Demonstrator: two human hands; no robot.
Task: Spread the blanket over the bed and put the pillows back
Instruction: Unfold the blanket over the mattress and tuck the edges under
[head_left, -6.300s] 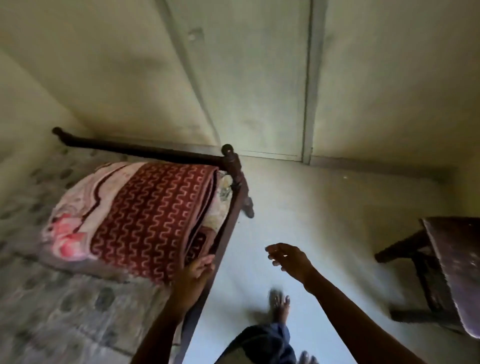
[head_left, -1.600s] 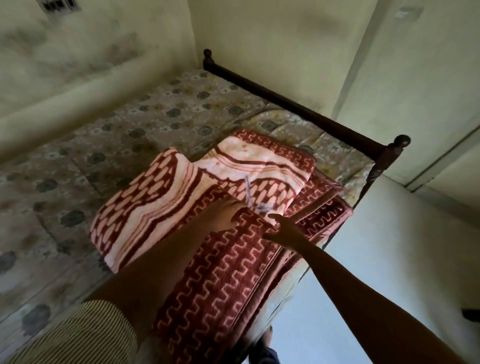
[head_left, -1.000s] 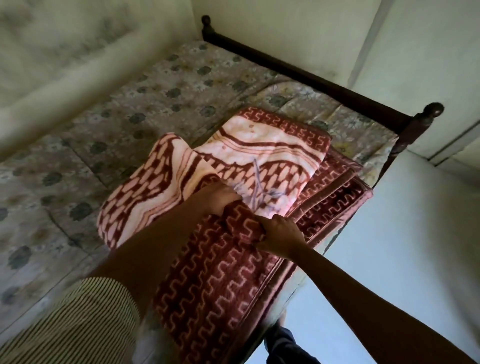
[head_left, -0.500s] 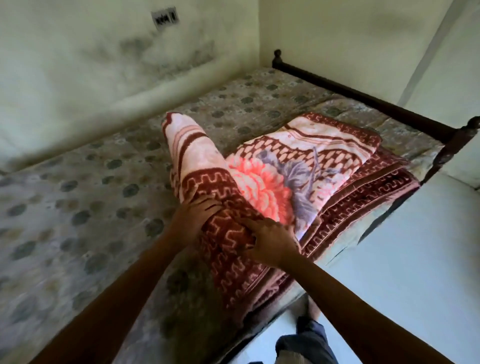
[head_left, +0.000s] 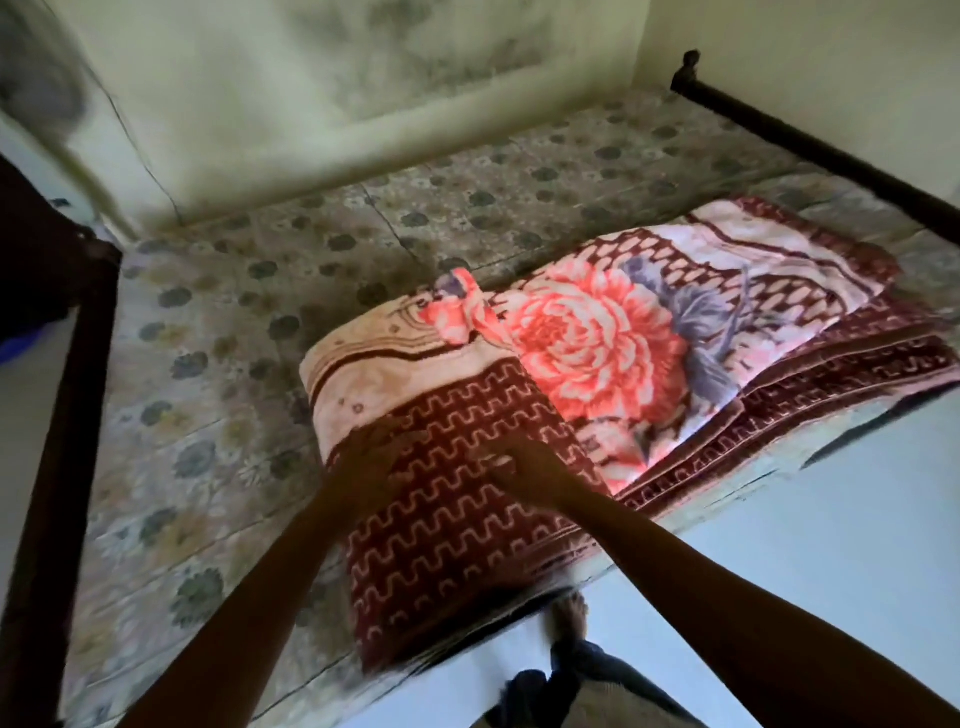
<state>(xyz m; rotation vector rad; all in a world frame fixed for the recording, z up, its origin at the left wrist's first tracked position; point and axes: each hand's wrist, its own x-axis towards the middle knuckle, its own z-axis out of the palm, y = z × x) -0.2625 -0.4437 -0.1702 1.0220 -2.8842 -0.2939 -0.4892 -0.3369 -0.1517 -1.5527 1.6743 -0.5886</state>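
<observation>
The maroon and cream blanket (head_left: 597, 358) with a big pink flower lies partly unfolded along the near side of the bed (head_left: 322, 218), one layer turned over to the left. My left hand (head_left: 371, 457) lies flat on the maroon zigzag part with fingers spread. My right hand (head_left: 524, 460) rests on the same layer just to the right, fingers extended and blurred. No pillows are in view.
A dark wooden rail (head_left: 810, 143) runs along the far right end of the bed, and a dark bedpost (head_left: 57, 415) stands at the left. The stained wall (head_left: 322, 67) borders the far side. Pale floor (head_left: 831, 545) and my foot (head_left: 569, 621) lie at the near right.
The gripped layer has been flipped over to the left and laid down, exposing the pink flower. Both hands have let go and now lie flat on it.
</observation>
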